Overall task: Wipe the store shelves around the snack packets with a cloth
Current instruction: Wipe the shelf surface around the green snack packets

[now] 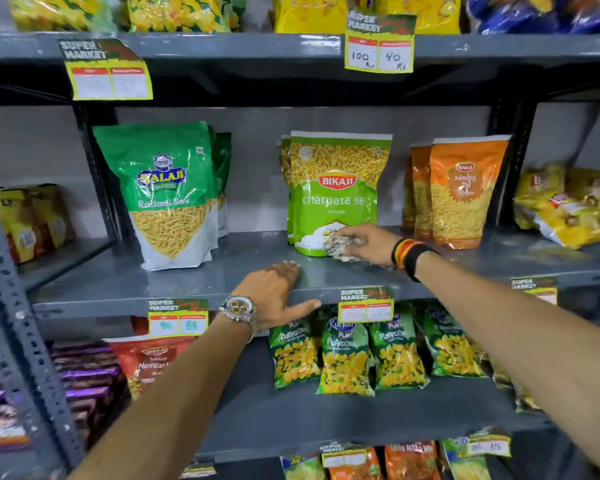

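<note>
My right hand [364,242] reaches onto the middle grey shelf [222,271] with its fingers closed around a crumpled pale cloth [343,247], which is pressed against the shelf right at the foot of the light green snack packet [336,192]; I think the cloth touches the bottom of the packet, though the blur there makes it hard to be sure. My left hand [278,292] lies flat on the front edge of the same shelf, fingers stretched out and holding nothing, thumb hooked under the lip. To the left stands a dark green packet [167,192], well apart from the cloth, and to the right an orange packet [465,188]. A yellow price tag [366,304] hangs from the shelf edge beside my left thumb.
</note>
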